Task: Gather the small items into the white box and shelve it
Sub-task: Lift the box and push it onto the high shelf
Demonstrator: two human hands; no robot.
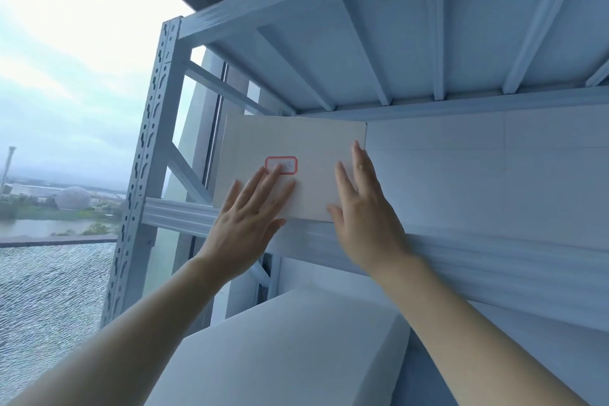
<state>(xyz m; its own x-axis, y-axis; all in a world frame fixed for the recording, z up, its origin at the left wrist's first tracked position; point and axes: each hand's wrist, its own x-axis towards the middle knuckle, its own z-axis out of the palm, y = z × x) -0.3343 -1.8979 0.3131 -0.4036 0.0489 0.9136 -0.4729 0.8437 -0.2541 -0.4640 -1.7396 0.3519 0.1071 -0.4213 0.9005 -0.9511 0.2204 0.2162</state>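
Note:
The white box [296, 145] stands on an upper shelf of a pale metal rack, at the shelf's left end, its front face toward me with a red-bordered label [281, 164]. My left hand [245, 224] lies flat against the lower left of the box front, fingers spread, fingertips at the label. My right hand [361, 208] is pressed flat against the box's lower right edge, fingers apart and pointing up. Neither hand wraps around the box. The box's contents are hidden.
The shelf's front beam [494, 260] runs below the box; the shelf above [379, 43] hangs close over it. A perforated upright post [145, 155] stands left. A large white block [283, 349] lies on the lower shelf. A window shows outdoors at left.

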